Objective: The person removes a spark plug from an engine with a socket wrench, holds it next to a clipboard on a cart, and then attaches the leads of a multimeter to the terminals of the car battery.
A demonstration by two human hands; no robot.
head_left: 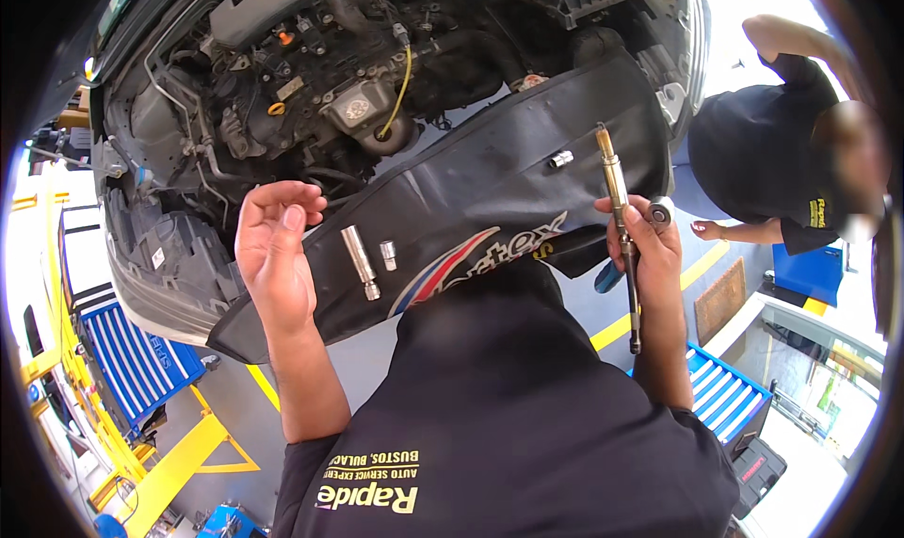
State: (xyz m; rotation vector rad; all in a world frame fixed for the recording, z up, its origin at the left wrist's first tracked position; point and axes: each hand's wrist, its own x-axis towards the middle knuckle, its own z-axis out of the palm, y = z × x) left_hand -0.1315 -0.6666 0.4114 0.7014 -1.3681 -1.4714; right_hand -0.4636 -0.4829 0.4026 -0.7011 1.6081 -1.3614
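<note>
My right hand is closed round a long extension bar with a socket on its upper end. A narrow brownish tip, apparently a spark plug, sticks out of that socket. The same hand also grips a ratchet, whose blue handle shows below the fingers. Palm up and holding nothing visible, my left hand is raised with its fingers loosely bent, thumb apart. Beside it, a long chrome socket and a short socket lie on the black fender cover. Another short socket rests farther right.
Ahead is the open engine bay, with a yellow dipstick or cable arching over the engine. A co-worker in a dark shirt stands at the right. Blue tool cabinets and yellow floor lines surround the car.
</note>
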